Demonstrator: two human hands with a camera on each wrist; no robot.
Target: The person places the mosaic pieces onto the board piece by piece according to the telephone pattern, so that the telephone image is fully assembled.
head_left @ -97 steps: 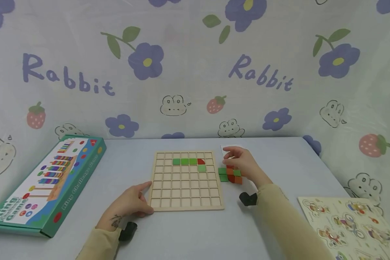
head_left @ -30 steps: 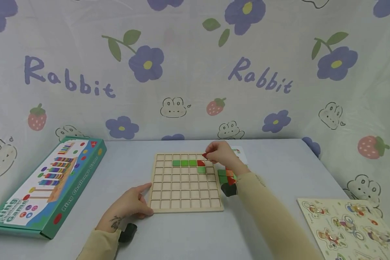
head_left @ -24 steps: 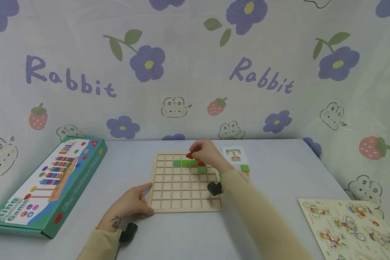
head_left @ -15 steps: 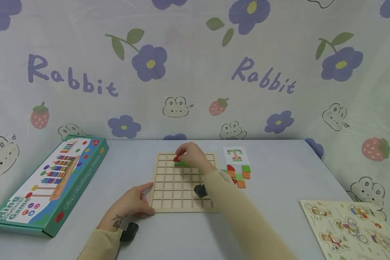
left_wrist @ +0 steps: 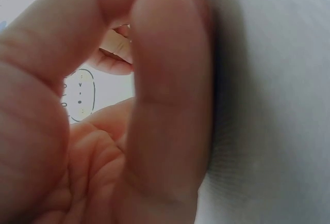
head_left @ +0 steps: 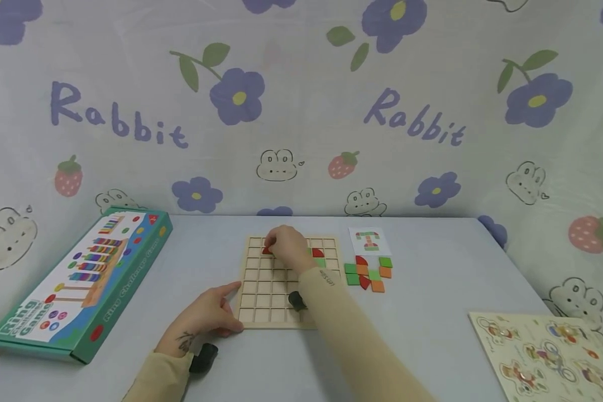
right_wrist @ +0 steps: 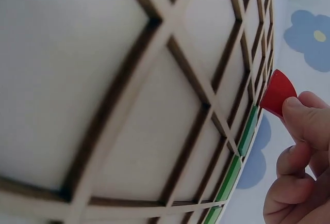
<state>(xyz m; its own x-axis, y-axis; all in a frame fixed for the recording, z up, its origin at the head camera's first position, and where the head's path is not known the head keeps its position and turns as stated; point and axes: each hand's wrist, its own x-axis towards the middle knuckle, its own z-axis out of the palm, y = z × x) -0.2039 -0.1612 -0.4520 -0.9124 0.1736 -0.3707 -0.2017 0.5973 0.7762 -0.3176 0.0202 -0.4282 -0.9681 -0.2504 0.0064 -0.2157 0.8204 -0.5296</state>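
Observation:
My right hand (head_left: 288,247) pinches a red quarter-circle tile (right_wrist: 278,92) between thumb and finger, over the upper left of the wooden grid board (head_left: 268,325). In the right wrist view, green tiles (right_wrist: 228,177) sit in a row of cells beside the held tile. Another red quarter-circle tile (head_left: 318,253) lies in the board, with a light green tile (head_left: 320,262) in the cell below it. My left hand (head_left: 206,311) touches the board's left edge with index finger and thumb spread. The right hand hides part of the tile row in the head view.
Right of the board lie several loose tiles (head_left: 363,269) in red, orange and green, below a pattern card (head_left: 384,248) with a T-shaped figure. A green game box (head_left: 92,279) stands at the left. A picture puzzle board (head_left: 537,349) lies front right.
My right hand has gone from the loose tiles leftward across the board's top, carrying the red quarter-circle tile to the row's left end. The left hand stays at the board edge.

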